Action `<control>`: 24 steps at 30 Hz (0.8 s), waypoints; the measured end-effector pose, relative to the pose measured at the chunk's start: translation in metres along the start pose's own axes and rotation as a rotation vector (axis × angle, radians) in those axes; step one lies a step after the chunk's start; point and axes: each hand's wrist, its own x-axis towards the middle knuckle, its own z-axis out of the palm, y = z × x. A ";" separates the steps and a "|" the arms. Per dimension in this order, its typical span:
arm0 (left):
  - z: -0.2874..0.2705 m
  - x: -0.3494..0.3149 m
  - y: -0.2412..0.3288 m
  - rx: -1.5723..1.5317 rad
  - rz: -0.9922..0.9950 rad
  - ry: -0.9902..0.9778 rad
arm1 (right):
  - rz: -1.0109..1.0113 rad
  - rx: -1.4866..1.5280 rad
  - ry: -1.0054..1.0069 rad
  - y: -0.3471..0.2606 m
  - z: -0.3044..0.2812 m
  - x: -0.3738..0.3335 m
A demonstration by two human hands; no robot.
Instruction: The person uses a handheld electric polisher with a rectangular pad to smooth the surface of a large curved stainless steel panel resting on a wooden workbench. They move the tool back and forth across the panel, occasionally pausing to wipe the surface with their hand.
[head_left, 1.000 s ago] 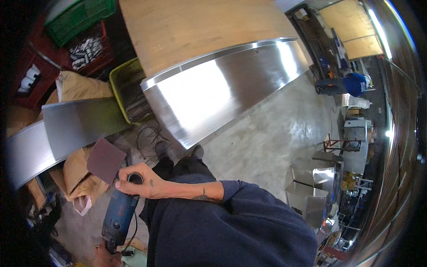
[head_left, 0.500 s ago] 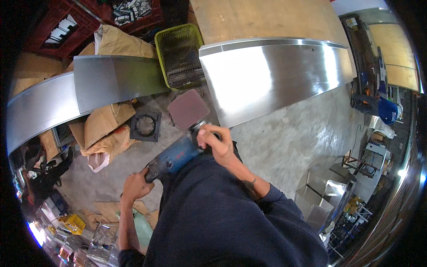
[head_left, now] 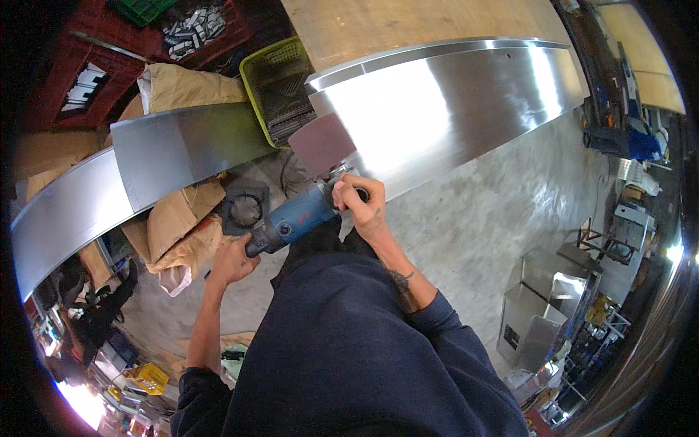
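Note:
Both hands hold a blue angle grinder (head_left: 297, 221) fitted with a reddish-brown sanding disc (head_left: 320, 146). My left hand (head_left: 234, 261) is closed round the black rear end of its body. Closer to the disc, my right hand (head_left: 364, 206) wraps round the front part, by a black side handle that is partly hidden. In view, the disc overlaps the left edge of a shiny bent sheet-metal panel (head_left: 466, 109); whether it touches the metal I cannot tell. The panel lies on a wooden-topped table (head_left: 422, 22).
A yellow-green basket (head_left: 252, 95) of dark metal pieces stands left of the panel. Further left are grey metal sheets (head_left: 175, 138), cardboard (head_left: 186, 211) and red crates (head_left: 91, 51). A dark square burner-like piece (head_left: 244, 207) sits on the floor. Steel boxes (head_left: 535, 306) stand at the right.
The grinder has moved forward with both hands, its disc now over the panel's left edge instead of beside it. The whole view has shifted slightly.

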 end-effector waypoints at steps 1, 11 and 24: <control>-0.004 0.004 0.001 -0.004 -0.024 -0.019 | -0.004 0.007 0.003 0.002 0.000 0.002; -0.030 0.034 0.016 0.023 -0.068 -0.093 | -0.009 -0.013 0.074 0.004 -0.009 0.016; -0.039 0.062 0.044 0.021 -0.109 -0.269 | -0.072 0.013 0.150 0.002 -0.043 0.028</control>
